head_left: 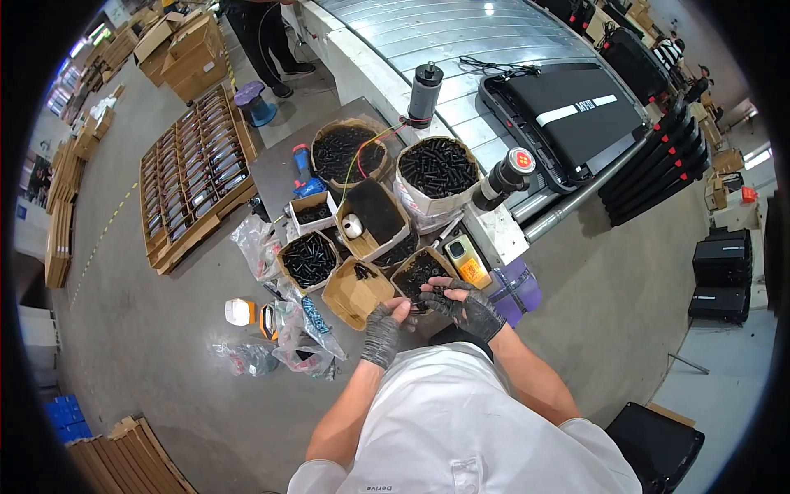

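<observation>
My left hand (385, 331), in a grey fingerless glove, has its thumb and fingers pinched together. Whatever they hold is too small to make out. My right hand (471, 308), gloved the same way, reaches over the near edge of a cardboard box of small dark parts (421, 270), its fingers stretched and apart. Beside my left hand stands a cut-down cardboard box (359, 298) with a few black pieces in it. To its left is a box of black screw-like parts (309, 260). Behind these, a dark-lined box (374, 216) contains a white roll (352, 226).
Large containers of black parts (439, 168) stand farther back, near a blue power tool (304, 171). Grey cylinders (425, 95) and a black treadmill-like unit (568, 119) rest by the metal roller conveyor (387, 41). A phone (466, 257) lies right. Plastic bags (300, 337) lie left.
</observation>
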Demonstrator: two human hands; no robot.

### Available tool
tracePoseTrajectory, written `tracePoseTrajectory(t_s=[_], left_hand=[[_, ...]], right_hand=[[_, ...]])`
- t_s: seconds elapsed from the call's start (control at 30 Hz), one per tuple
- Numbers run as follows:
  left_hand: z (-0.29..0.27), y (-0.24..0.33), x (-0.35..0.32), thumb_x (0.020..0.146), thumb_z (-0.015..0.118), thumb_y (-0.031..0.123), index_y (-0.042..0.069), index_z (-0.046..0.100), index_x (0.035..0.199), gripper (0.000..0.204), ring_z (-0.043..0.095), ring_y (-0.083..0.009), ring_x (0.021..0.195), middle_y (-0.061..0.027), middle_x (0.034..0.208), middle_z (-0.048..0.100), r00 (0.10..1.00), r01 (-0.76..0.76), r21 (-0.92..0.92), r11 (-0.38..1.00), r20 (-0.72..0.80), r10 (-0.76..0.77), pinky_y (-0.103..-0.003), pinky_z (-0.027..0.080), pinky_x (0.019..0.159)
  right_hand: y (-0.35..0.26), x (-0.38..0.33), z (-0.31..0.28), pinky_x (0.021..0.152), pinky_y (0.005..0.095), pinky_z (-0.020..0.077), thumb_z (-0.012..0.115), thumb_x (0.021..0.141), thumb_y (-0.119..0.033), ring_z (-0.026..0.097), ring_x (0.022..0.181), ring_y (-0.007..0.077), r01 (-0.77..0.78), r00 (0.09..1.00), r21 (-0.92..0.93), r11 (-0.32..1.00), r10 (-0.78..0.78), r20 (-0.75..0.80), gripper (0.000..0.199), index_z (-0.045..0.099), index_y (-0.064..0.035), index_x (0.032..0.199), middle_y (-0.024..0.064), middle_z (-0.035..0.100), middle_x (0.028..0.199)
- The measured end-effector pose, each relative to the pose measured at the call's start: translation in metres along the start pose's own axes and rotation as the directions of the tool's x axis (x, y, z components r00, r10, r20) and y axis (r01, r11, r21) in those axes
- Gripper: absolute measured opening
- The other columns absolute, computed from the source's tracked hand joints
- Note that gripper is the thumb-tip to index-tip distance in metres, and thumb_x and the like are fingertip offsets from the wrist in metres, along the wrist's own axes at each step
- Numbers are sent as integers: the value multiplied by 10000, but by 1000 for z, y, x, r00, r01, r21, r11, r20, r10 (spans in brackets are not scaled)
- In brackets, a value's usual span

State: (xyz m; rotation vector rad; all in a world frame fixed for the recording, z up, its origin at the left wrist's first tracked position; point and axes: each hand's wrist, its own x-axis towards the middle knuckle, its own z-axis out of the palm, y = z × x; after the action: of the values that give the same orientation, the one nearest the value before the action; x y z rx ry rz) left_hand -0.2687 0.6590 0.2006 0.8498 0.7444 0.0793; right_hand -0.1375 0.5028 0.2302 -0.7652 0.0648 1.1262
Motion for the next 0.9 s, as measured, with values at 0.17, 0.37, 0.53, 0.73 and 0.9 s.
tracePoseTrajectory(t_s=[0.17,0.37,0.53,0.73,0.9], left_hand=[[-3,-1,-2,873,670,190,2,630,1050,261,622,-148,746,-81,894,675,1000,-21,17,1000,-2,21,-274,509,672],[-2,0,-4,865,679,175,1,636,1040,251,628,-151,805,-85,903,677,999,-47,64,997,-19,49,-274,506,735],[5,6,-8,860,679,155,-1,633,1015,225,627,-151,801,-89,899,676,997,-76,90,993,32,74,-274,505,733],[5,6,-8,861,673,135,3,620,1011,207,619,-149,759,-86,878,670,997,-54,55,997,49,51,-273,505,707],[3,4,-7,867,667,139,4,612,1028,217,610,-143,727,-80,861,664,998,-46,8,999,41,45,-265,506,659]], right_hand=[[-6,-6,6,1009,372,435,478,866,-75,552,1148,272,-46,998,68,997,43,42,428,466,45,1277,191,536,1262],[-2,-7,6,961,345,475,515,880,-96,581,1103,256,-8,995,-102,995,-2,-98,400,483,36,1256,181,570,1197],[4,-6,-2,957,342,478,530,870,-83,587,1085,261,4,997,2,1000,-4,-80,358,519,31,1209,179,586,1176],[6,-6,2,944,331,486,552,844,-50,597,1059,264,13,994,-42,999,-18,-109,348,531,28,1183,175,594,1168],[3,-7,5,931,330,494,557,844,-42,602,1048,257,-14,994,-80,997,5,-107,337,534,22,1174,176,598,1162]])
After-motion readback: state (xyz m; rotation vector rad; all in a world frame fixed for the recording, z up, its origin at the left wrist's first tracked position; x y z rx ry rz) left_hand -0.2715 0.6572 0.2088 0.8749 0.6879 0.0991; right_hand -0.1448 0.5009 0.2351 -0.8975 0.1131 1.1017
